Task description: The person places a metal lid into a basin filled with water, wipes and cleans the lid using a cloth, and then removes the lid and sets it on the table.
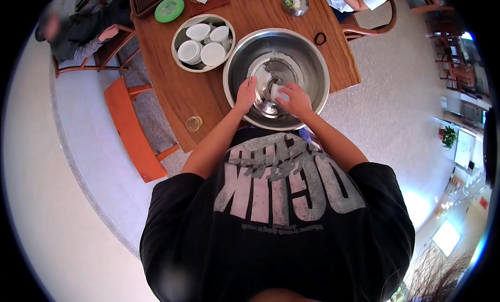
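Observation:
A large steel basin (pixel 323 88) stands at the table's near edge, in front of my body. Inside it is a shiny round metal piece (pixel 268 108), whose exact shape is hard to make out. My left hand (pixel 246 95) has its fingers closed on the left edge of this metal piece. Pressed between the fingers of my right hand (pixel 296 101) is a small white item (pixel 278 93), perhaps a sponge or cloth, against the middle of the metal piece.
Left of the basin, a metal bowl (pixel 233 41) holds several white cups. Beyond are a green plate (pixel 169 9), a small steel bowl (pixel 296 10) and a black band (pixel 320 39). A glass (pixel 194 124) stands near the left edge. People sit at upper left and upper right.

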The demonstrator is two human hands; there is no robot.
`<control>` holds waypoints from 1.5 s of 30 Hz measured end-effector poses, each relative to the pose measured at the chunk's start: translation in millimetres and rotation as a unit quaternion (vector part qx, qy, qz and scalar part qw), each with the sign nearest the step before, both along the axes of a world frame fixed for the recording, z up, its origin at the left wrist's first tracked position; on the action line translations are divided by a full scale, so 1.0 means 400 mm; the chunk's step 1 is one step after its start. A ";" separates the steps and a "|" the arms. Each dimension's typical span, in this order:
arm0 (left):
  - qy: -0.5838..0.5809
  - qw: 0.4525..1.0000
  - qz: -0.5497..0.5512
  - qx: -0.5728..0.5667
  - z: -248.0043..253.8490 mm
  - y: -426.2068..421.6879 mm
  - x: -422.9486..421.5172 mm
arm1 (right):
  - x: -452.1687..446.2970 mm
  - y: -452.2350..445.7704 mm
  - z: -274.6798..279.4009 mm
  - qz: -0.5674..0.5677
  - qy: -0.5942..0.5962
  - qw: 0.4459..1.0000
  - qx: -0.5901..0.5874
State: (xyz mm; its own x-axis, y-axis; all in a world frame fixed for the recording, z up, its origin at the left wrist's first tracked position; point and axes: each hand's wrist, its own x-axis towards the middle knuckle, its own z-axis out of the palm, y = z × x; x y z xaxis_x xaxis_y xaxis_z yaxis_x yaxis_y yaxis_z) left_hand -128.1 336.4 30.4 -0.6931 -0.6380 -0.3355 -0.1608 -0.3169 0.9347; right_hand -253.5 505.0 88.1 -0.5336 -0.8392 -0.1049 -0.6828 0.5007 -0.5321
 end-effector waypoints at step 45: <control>0.013 0.992 0.012 -0.124 0.120 -0.016 0.022 | 0.013 0.018 0.013 0.002 -0.048 0.998 0.037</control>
